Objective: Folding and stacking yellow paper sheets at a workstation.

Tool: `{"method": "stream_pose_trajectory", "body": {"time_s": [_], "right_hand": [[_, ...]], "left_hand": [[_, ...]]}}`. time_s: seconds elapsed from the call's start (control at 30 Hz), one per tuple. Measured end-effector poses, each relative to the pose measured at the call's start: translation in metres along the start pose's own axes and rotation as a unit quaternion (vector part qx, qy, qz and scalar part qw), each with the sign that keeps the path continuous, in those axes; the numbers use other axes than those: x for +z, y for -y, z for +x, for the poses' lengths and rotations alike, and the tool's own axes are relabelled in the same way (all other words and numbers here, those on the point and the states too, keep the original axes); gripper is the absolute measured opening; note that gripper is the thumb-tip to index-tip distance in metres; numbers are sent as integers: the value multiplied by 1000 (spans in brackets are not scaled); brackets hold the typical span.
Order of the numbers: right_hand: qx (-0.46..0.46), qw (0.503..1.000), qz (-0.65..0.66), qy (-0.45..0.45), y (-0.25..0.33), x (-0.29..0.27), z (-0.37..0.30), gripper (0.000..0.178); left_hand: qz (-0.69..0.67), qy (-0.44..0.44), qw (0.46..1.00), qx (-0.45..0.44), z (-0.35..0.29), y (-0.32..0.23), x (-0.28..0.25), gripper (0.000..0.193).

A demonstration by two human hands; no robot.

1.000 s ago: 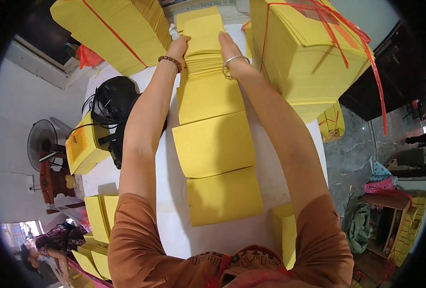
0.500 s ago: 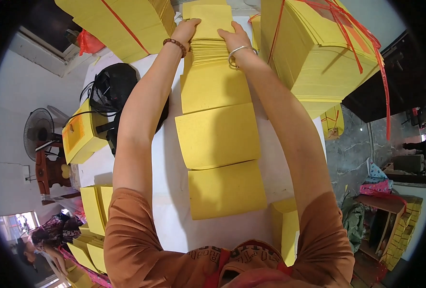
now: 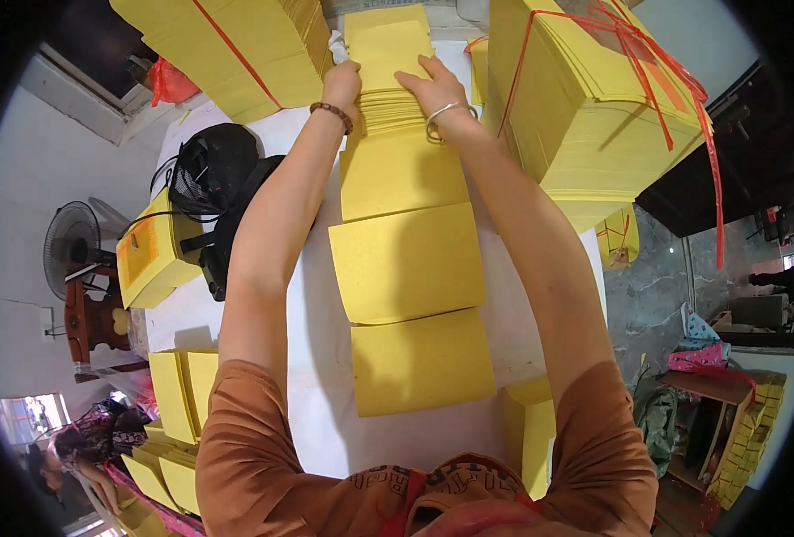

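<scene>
A long row of overlapping yellow paper sheets runs away from me down the middle of the white table. At its far end the sheets lie as a thick stack of yellow paper, with many closely stepped edges facing me. My left hand, with a beaded bracelet on its wrist, is closed on the stack's left side. On the opposite side my right hand, wearing a silver bangle, grips the stack with its thumb on top. The fingertips under the edges are hidden.
Tall yellow paper bundles with red ties stand at the far right and far left. A black mesh bag lies left on the white table. More yellow blocks stand near me. Another person is at lower left, below a fan.
Both hands have come a little nearer to me along the stack. The whole view has shifted slightly, and the sheets appear a bit lower in it.
</scene>
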State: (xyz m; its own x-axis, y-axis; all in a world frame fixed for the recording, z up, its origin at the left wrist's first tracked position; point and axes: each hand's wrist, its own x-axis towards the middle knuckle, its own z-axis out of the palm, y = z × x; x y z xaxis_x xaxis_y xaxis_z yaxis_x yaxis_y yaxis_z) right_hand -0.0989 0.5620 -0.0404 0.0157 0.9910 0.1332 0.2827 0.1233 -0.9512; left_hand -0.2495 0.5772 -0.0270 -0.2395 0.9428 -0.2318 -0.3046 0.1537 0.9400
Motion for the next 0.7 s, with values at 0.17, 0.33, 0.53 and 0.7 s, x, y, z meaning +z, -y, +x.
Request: {"method": "stream_pose_trajectory", "body": {"time_s": [0.17, 0.33, 0.53, 0.7], "right_hand": [[-15, 988, -148, 37, 24, 8, -21, 75], [-33, 990, -128, 48, 8, -9, -8, 80], [18, 991, 103, 87, -24, -1, 2, 95], [1, 997, -23, 75, -23, -1, -14, 97]], "left_hand": [[96, -21, 989, 106, 23, 18, -21, 35], [246, 7, 937, 249, 27, 19, -6, 51], [190, 51, 963, 183, 10, 15, -7, 52], [245, 139, 957, 75, -3, 13, -13, 49]]}}
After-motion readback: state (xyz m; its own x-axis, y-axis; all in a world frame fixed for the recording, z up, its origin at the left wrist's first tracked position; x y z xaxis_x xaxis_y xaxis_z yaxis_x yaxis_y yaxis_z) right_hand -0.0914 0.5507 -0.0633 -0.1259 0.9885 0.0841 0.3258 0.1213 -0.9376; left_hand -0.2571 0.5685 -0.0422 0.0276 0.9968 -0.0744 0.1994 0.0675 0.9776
